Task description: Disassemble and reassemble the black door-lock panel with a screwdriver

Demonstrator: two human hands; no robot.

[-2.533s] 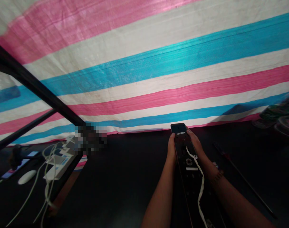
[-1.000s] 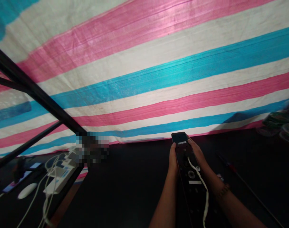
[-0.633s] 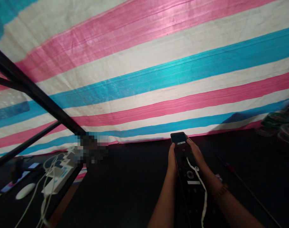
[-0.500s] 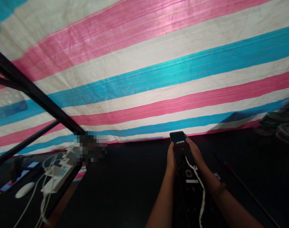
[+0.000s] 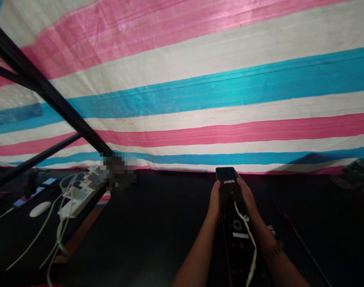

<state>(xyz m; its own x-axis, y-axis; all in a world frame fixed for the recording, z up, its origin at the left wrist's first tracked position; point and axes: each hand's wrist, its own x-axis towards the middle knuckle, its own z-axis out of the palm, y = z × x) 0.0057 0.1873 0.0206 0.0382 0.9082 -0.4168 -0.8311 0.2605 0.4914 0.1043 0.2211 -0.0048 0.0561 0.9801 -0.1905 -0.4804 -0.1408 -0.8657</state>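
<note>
A long black flat device with rounded far corners lies lengthwise in front of me, its near end running out of the bottom of the view. It carries white labels, a ring-shaped part and a white cord that trails toward me along its face. My left hand grips the left edge near the far end, thumb on top. Opposite it, my right hand is closed around the right edge. The fingers beneath the device are hidden. Exactly what kind of device this is cannot be made out.
A black table spreads under my arms. To the right lies a thin rod with a red part. At left are a white power strip, tangled white cables and a white mouse. A black metal frame slants before a striped tarp.
The view has shifted and levelled slightly, so the tarp stripes and left-hand items sit differently. Both hands keep their hold on the black device, which stays in nearly the same place.
</note>
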